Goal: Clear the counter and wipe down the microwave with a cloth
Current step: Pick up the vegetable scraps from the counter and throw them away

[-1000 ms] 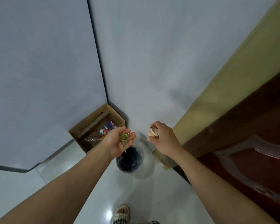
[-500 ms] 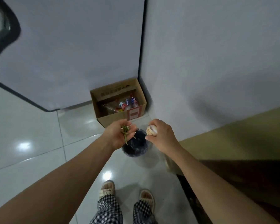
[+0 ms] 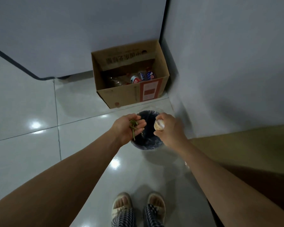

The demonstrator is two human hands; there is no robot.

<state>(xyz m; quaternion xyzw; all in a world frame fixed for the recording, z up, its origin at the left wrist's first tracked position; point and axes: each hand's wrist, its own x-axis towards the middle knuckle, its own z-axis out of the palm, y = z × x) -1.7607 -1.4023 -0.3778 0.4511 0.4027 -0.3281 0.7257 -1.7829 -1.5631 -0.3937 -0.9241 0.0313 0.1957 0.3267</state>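
While both arms are reaching forward over the floor, the left hand is lying palm-up at the near-left rim of a small round bin lined with a dark bag, its fingers loosely cupping a few thin green stalks; some ends are drooping past the heel of the palm. The right hand is hovering at the bin's right rim, thumb and curled fingers pinching a pale, rounded, striped scrap; what it is cannot be told. Both scraps are hanging directly above the bin's dark opening, not yet inside it.

Beyond the bin, an open cardboard box is standing against the wall corner, holding plastic bottles lying on their sides. Glossy pale floor tiles are catching light spots. Two sandalled feet and checked trouser legs are showing at the bottom edge.
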